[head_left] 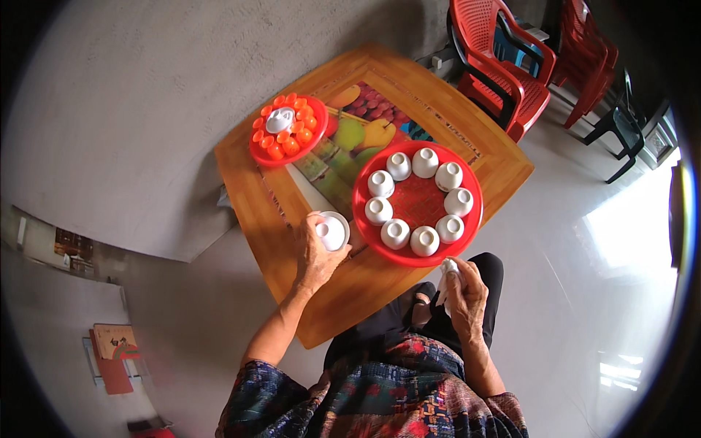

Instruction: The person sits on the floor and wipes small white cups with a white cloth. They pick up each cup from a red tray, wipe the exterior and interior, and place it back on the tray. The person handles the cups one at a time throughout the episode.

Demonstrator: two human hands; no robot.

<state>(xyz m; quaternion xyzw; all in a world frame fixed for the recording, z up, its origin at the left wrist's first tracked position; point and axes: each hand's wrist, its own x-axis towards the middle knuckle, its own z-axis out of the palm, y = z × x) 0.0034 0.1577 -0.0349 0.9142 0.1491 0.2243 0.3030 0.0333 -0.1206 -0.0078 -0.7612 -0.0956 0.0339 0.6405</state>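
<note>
Cup [334, 232]: white, round, footed, held above table [332, 303]
Cup base: up toward camera; axis foreshortened
Left hand [315, 255]: clamped on cup
Right hand [468, 296]: closed around white cloth [450, 267]

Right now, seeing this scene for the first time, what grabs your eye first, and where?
A large red tray on the right of the wooden table, ringed with upside-down white cups, stands out first. Farther back at left sits a smaller red tray of bright orange pieces. Nearer, the left hand holds a white cup.
</note>
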